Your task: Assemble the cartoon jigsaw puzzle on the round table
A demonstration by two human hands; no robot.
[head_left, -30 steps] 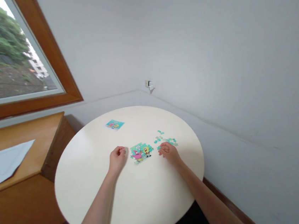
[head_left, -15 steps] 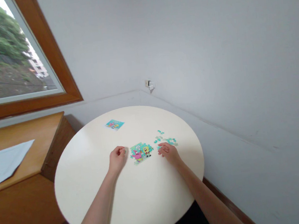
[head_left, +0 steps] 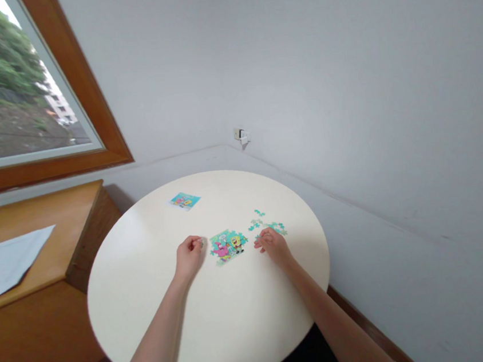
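A partly joined jigsaw puzzle (head_left: 228, 246) with cartoon figures on a teal ground lies flat between my hands. To its left, my left hand (head_left: 189, 252) is closed, thumb and fingers pinching a small pale puzzle piece (head_left: 202, 242). Just right of the puzzle, my right hand (head_left: 270, 243) hovers low, its fingers loosely bent and apart. Loose puzzle pieces (head_left: 276, 227) in teal and pale green lie beyond that hand, some partly hidden by it. I cannot make out anything held in the right fingers.
A small picture card (head_left: 185, 200) showing the same figures lies at the far left of the round white table (head_left: 151, 305). A wooden cabinet (head_left: 77, 221) with white paper (head_left: 12, 260) on it stands at the left. Walls meet behind the table, with a plugged-in socket (head_left: 242, 136).
The fingers of my right hand have shifted slightly and curled a little more. My left hand stays in place with its piece.
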